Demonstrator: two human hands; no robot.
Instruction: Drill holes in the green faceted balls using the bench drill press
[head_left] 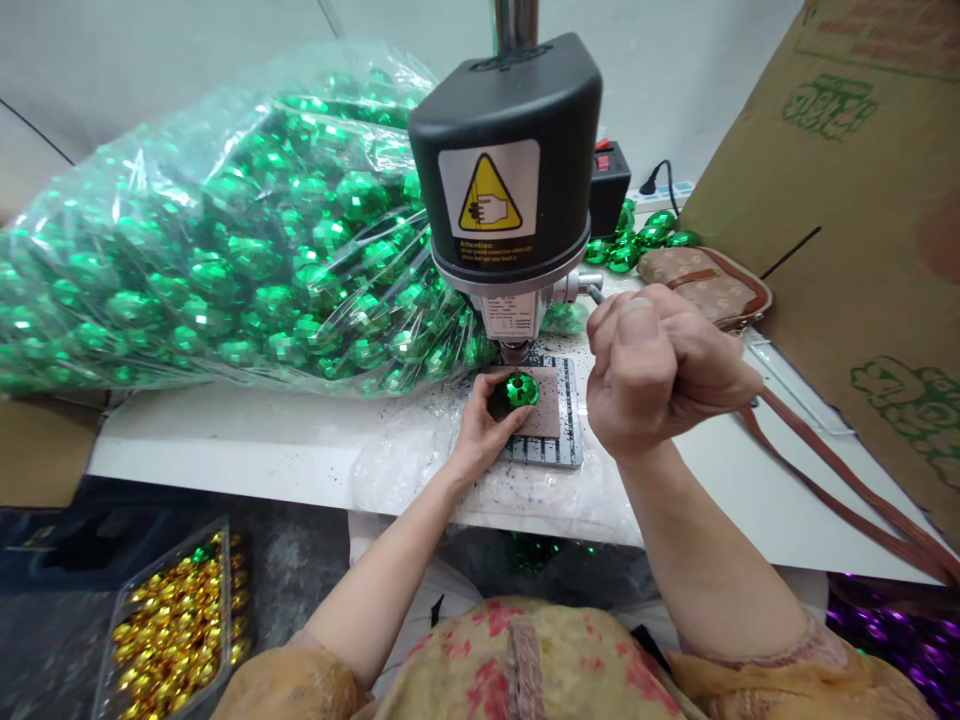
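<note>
My left hand [486, 418] pinches a shiny green faceted ball [523, 390] between thumb and fingers. The ball rests on a brown square pad [546, 405] over the slotted metal base plate [573, 440] of a small drill press [510, 170]. Directly above the ball is the press's chuck [515, 352]; I cannot make out whether a bit touches the ball. My right hand [652, 365] is closed in a fist around the drill press lever [595, 291], most of which the fingers hide. Dark specks lie scattered about the base.
A large clear bag of green balls [247, 250] fills the table's left side. At right are a patterned purse [709, 285], its brown strap [840, 480] and a cardboard box [847, 230]. Below left stands a bin of gold balls [176, 620]; purple balls [892, 640] are below right.
</note>
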